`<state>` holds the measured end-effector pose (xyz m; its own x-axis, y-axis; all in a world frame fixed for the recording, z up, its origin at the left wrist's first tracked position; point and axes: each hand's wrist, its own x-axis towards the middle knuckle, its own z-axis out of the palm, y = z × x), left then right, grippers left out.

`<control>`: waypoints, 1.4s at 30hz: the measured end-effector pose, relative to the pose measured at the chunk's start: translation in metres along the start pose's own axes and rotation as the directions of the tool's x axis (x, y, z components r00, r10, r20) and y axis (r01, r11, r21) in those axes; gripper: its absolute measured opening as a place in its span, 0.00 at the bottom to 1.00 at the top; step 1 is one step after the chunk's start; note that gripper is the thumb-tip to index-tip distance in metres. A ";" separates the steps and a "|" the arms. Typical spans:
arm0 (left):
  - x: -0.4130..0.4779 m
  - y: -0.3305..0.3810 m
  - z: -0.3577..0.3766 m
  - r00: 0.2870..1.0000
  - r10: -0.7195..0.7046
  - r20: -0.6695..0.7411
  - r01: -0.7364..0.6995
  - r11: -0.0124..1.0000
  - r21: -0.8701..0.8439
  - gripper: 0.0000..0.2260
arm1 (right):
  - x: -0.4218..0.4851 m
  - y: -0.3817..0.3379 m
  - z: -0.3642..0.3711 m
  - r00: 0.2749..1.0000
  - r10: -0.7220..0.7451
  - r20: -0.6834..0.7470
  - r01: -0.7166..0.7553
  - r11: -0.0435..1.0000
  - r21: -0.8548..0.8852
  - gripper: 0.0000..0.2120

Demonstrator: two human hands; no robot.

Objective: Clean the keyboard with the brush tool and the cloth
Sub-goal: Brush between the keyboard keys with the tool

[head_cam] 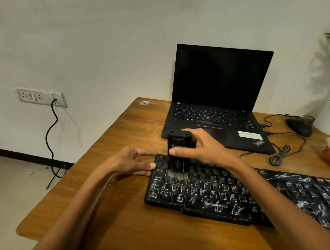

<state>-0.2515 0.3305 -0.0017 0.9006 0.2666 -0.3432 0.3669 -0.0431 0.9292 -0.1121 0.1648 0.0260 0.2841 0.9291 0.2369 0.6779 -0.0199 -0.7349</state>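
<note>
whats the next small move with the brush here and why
Probably a short sweep to the right along the same upper row. The right hand holds the brush tool upright with its bristles on the top-left keys of the keyboard. The left hand steadies its left end, and white debris covers the keys to the right and below.
</note>
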 end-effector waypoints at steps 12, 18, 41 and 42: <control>0.002 -0.005 -0.001 1.000 0.006 -0.016 -0.007 0.999 -0.039 0.19 | 0.016 -0.005 0.015 0.996 -0.024 -0.089 0.033 0.995 0.093 0.08; 0.001 -0.004 0.001 0.999 -0.020 -0.035 0.017 0.995 -0.094 0.19 | 0.013 -0.002 0.004 0.976 -0.019 -0.218 -0.017 0.986 -0.165 0.13; -0.015 -0.002 0.007 0.998 -0.052 -0.018 0.053 0.999 0.013 0.15 | -0.013 -0.029 0.028 0.993 0.037 0.110 -0.039 0.999 0.011 0.07; -0.014 -0.003 0.006 0.998 -0.057 0.000 0.057 0.998 -0.004 0.18 | -0.016 -0.027 0.014 0.989 0.080 0.126 -0.076 0.996 -0.035 0.08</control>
<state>-0.2637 0.3209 -0.0001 0.8784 0.2686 -0.3954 0.4165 -0.0243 0.9088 -0.1445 0.1557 0.0325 0.2497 0.9636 0.0956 0.6778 -0.1034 -0.7279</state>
